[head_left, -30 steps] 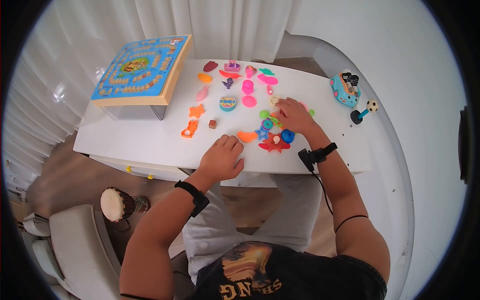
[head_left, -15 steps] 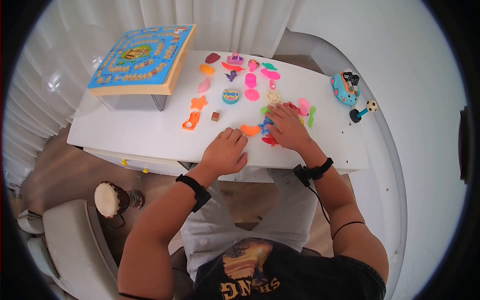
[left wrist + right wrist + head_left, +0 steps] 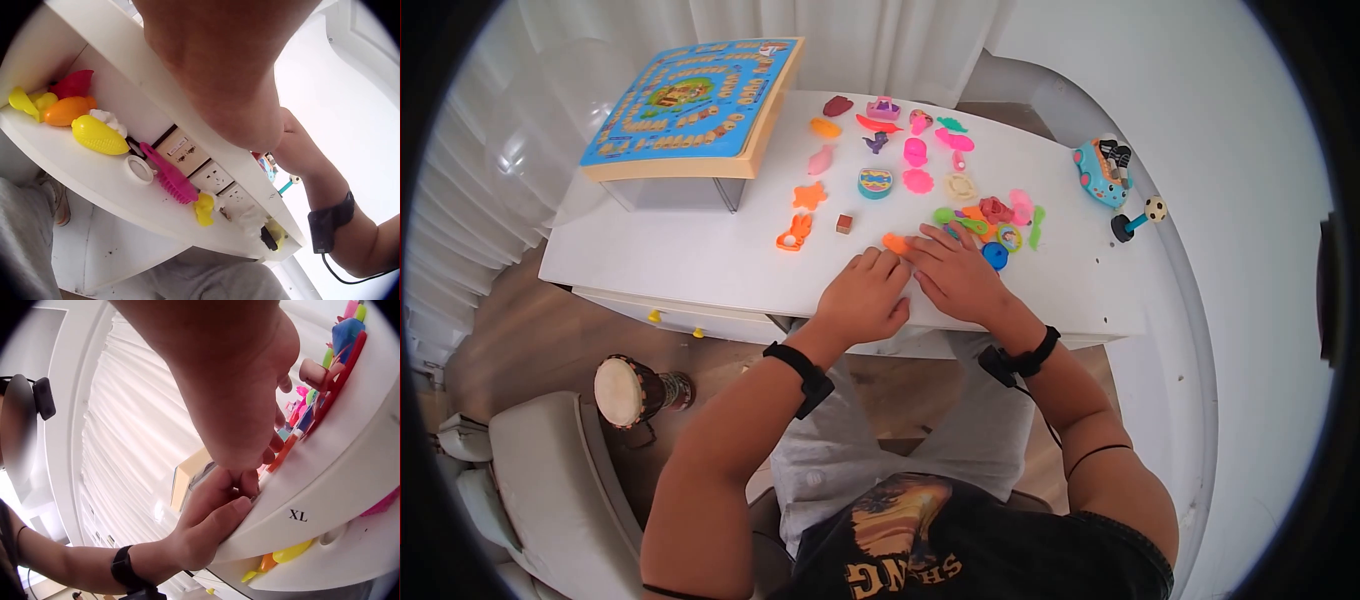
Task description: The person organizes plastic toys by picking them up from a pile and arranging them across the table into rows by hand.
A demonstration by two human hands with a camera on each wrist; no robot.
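Observation:
In the head view my left hand (image 3: 865,300) rests at the table's front edge, its fingers loosely bent and nothing seen in them. My right hand (image 3: 960,277) lies palm down beside it, fingertips at an orange curved piece (image 3: 895,243) between the hands. Part of that piece is hidden by the fingers. Beyond the right hand are a blue round piece (image 3: 995,256), a green piece (image 3: 945,215) and a red rose-like piece (image 3: 995,210). The right wrist view shows the left hand (image 3: 209,525) close beside the right hand (image 3: 240,419).
A blue game board (image 3: 680,95) stands on the table's left. A small brown cube (image 3: 844,224), an orange rabbit shape (image 3: 794,234) and a teal round box (image 3: 875,183) lie nearer. A toy car (image 3: 1103,172) stands right. Below, a shelf holds a yellow corn toy (image 3: 100,135).
My right hand has moved left and toward the table's front, from the pile of coloured pieces to the orange curved piece. The left hand has stayed near the table edge.

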